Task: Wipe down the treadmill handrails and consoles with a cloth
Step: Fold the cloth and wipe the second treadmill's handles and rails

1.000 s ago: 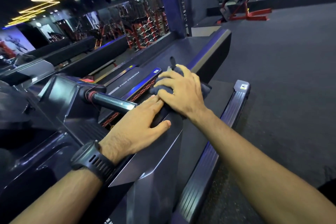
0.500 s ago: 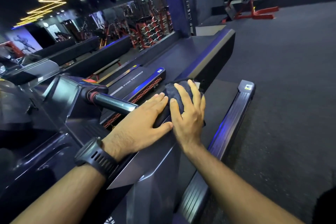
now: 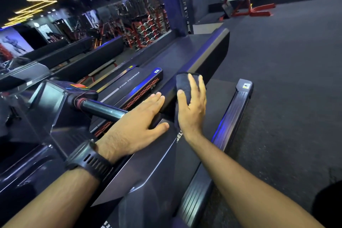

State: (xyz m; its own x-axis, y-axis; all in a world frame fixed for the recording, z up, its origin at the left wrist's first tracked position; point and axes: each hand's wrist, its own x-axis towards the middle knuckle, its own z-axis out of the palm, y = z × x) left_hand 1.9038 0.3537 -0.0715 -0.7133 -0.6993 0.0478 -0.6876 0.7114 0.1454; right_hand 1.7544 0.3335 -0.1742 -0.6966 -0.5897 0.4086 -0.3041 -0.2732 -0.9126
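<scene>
A dark cloth (image 3: 183, 84) lies over the end of the treadmill's right side handrail (image 3: 148, 163), a broad dark panel running toward me. My right hand (image 3: 192, 109) presses flat on the cloth against the rail's outer side, fingers spread. Just left of it, my left hand (image 3: 135, 129), with a black watch on the wrist, rests flat on top of the same rail with nothing in it. A round metal crossbar (image 3: 100, 109) runs from under my left hand to the console (image 3: 53, 98) at the left.
The treadmill belt lies below the rail, with a ribbed side step (image 3: 233, 118) at the right. A neighbouring treadmill (image 3: 133, 81) stands to the left. A mirror wall rises beyond, a red weight bench (image 3: 246, 5) sits far right, and dark gym flooring (image 3: 286, 79) spreads to the right.
My right hand has turned and slid with the cloth from the top of the rail's end down onto its outer side. My left hand has stayed put on the rail.
</scene>
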